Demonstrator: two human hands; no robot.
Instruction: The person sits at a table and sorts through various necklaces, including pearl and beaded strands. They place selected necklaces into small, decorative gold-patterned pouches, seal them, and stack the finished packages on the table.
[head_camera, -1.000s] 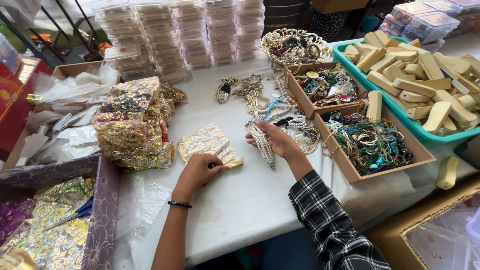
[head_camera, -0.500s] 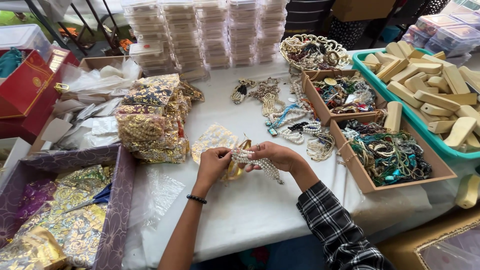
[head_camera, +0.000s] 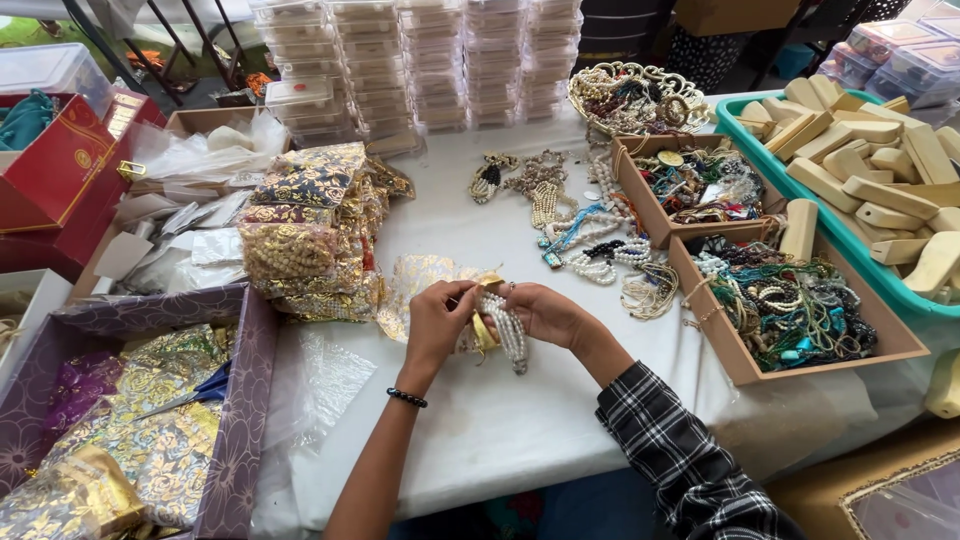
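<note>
1. Since half a second ago both hands have drawn closer together over the white table (head_camera: 520, 430), and the pearl strand bundle (head_camera: 505, 325) now hangs between them rather than lying across the gold pouch (head_camera: 425, 285).
2. Left hand (head_camera: 440, 320): fingers curled shut, pinching the bundle's upper end and a gold ribbon (head_camera: 485, 330) at the fingertips.
3. Right hand (head_camera: 545, 312): fingers closed on the same bundle from the other side, the strands drooping just below the fingertips.
4. Beyond the fingertips lies the flat gold pouch; left of it, a heap of brocade pouches (head_camera: 310, 235) stands near.
5. Right of the fingers, loose beaded necklaces (head_camera: 590, 235) lie near, then two cardboard trays of beads (head_camera: 790, 310).
6. Bare cloth opens below the wrists toward the table's near edge.
7. Far edge: stacked clear plastic boxes (head_camera: 440, 60); a teal tub of wooden blocks (head_camera: 870, 150) sits far right.
</note>
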